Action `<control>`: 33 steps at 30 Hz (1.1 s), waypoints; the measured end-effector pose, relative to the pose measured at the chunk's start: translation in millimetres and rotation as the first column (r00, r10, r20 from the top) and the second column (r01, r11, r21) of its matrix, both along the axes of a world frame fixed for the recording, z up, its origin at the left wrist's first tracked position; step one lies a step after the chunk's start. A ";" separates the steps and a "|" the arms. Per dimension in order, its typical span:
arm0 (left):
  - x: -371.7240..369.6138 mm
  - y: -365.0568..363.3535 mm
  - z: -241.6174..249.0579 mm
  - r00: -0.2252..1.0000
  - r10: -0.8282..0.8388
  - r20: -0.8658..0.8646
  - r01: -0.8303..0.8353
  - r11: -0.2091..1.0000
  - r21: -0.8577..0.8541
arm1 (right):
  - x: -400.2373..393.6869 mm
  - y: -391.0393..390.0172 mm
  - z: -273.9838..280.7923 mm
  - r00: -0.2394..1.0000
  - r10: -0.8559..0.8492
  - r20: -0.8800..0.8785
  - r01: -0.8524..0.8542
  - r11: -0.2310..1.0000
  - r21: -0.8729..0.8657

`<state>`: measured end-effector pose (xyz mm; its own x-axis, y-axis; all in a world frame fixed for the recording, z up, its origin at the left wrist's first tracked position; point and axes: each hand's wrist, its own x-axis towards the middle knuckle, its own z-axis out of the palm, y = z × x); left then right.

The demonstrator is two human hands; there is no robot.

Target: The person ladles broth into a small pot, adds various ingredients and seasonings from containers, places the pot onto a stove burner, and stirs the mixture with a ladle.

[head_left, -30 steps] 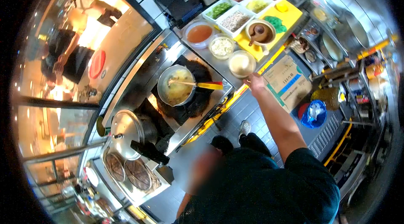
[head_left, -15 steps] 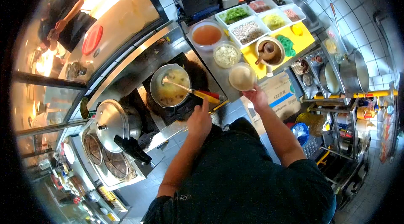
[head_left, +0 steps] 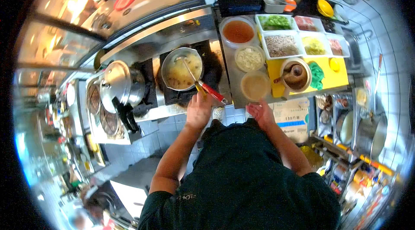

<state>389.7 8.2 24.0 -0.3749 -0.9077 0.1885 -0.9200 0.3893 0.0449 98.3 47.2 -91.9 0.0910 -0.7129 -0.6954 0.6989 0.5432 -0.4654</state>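
Observation:
My left hand [head_left: 200,110] is at the front of the stove, fingers closed around the yellow end of a ladle [head_left: 190,72]. The ladle's head rests in a saucepan [head_left: 164,77] of yellowish broth with dark bits on the burner. Beside that hand, the saucepan's red handle [head_left: 214,93] points toward the counter. My right hand [head_left: 261,115] is open at the counter's front edge, fingertips just below a round tub of pale brown liquid [head_left: 255,86]. Behind this tub sits a tub of chopped white pieces [head_left: 250,58].
A tub of reddish-brown liquid [head_left: 238,31] stands farther back. White trays of chopped ingredients [head_left: 281,45] border a yellow board [head_left: 335,76] bearing a pot of brown paste [head_left: 295,74] and green cloth [head_left: 317,76]. Left on the stove is a lidded pressure cooker [head_left: 121,83].
My right hand has let go of the pale brown tub, which now stands on the counter. My left forefinger is no longer stretched along the ladle handle. The view has turned and shifted.

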 end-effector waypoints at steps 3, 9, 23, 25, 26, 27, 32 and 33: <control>6.3 1.4 -1.5 0.992 0.033 -0.120 -0.031 0.999 0.014 | -23.5 0.3 -0.5 0.961 0.274 0.016 -0.275 0.959 0.073; 6.7 23.2 19.2 0.975 0.190 -0.112 -0.178 0.978 0.108 | -63.7 0.1 27.6 0.802 0.595 -0.053 -0.597 0.801 -0.040; 7.8 32.0 78.3 0.888 0.039 -0.458 -0.006 0.997 0.074 | -57.4 -10.4 58.8 0.614 0.715 -0.334 -0.786 0.593 -0.175; 23.0 16.5 61.0 0.918 -0.009 -0.395 0.036 0.997 0.062 | -40.1 -7.9 46.0 0.554 0.758 -0.346 -0.830 0.534 -0.160; 32.3 10.9 50.9 0.939 -0.011 -0.345 0.032 0.998 0.057 | -30.1 -4.1 41.5 0.522 0.780 -0.344 -0.851 0.502 -0.153; 42.2 6.9 40.9 0.956 -0.011 -0.293 0.028 0.998 0.055 | -22.5 0.1 30.9 0.490 0.803 -0.338 -0.871 0.470 -0.144; 64.3 18.0 49.8 0.964 0.072 -0.254 -0.021 0.980 0.198 | 40.0 7.3 -66.9 0.032 0.187 -0.982 -0.925 -0.367 -0.100; 63.8 22.3 54.9 0.960 0.071 -0.272 -0.008 0.974 0.226 | 66.9 6.2 -48.3 -0.070 0.465 -0.883 -0.971 -0.236 -0.047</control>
